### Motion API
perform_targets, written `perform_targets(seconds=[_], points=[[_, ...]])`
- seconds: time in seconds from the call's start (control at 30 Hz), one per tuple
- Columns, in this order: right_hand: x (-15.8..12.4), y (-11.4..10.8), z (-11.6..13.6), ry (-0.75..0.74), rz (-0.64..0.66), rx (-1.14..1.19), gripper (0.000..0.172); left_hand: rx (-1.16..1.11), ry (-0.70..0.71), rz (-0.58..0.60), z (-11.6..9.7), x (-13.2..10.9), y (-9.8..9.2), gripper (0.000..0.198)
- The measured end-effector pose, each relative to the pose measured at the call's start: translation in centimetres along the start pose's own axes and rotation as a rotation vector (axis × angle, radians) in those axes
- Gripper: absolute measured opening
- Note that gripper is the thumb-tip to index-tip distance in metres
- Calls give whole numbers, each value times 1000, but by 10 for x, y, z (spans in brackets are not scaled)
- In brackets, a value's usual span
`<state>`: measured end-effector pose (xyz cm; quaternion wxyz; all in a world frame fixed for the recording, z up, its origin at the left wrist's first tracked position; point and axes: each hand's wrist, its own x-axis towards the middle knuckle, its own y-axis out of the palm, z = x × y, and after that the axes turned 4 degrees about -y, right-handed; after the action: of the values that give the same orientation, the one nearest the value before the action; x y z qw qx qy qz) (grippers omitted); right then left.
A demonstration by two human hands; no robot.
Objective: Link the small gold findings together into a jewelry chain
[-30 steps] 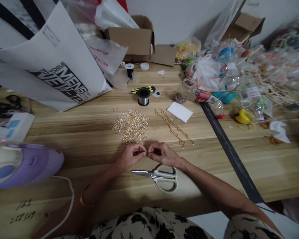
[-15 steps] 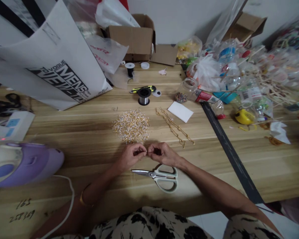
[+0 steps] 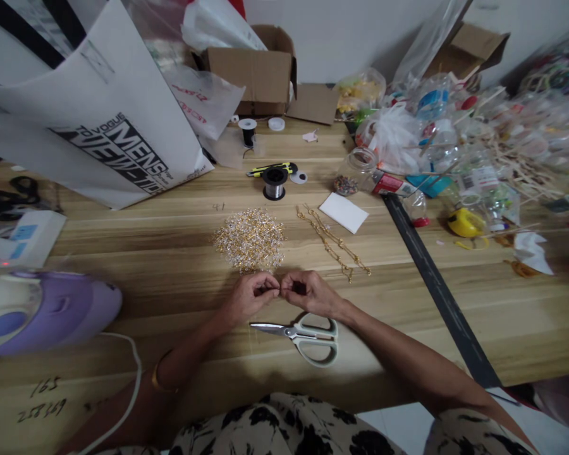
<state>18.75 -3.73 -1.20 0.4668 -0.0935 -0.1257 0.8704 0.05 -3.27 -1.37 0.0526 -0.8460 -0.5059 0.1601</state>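
Note:
My left hand and my right hand meet fingertip to fingertip over the wooden table. Both pinch something tiny between them, too small to make out. Just beyond the hands lies a heap of small gold and silver pieces. To its right lie two linked gold chains. White-handled scissors rest on the table right below my hands, blades pointing left.
A spool of clear thread, a yellow-black cutter and a white card lie farther back. A large printed white bag stands at the left, a purple appliance near left, cardboard box behind, cluttered plastic jars at right.

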Motion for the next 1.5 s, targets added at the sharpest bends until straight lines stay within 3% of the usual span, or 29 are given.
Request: perform_targets(seconds=[0.57,0.9,1.07,1.33,1.5], points=[[0,2,-2,-9,-43,-31,13,-99,-63,55,-10,-1,-4,17],[0,1,-4,16,-34,64,13,-118,-76,5,-9,-3,-3,17],[1,-1,-3,5,-34,111,10,129,105,-63,-9,-5,-3,8],[1,-5,1,13,-19,146,9,551,388,75,-13,-7,-10,15],[1,-5,1,23,-23,160,10,801,476,137,-10,-8,-12,21]])
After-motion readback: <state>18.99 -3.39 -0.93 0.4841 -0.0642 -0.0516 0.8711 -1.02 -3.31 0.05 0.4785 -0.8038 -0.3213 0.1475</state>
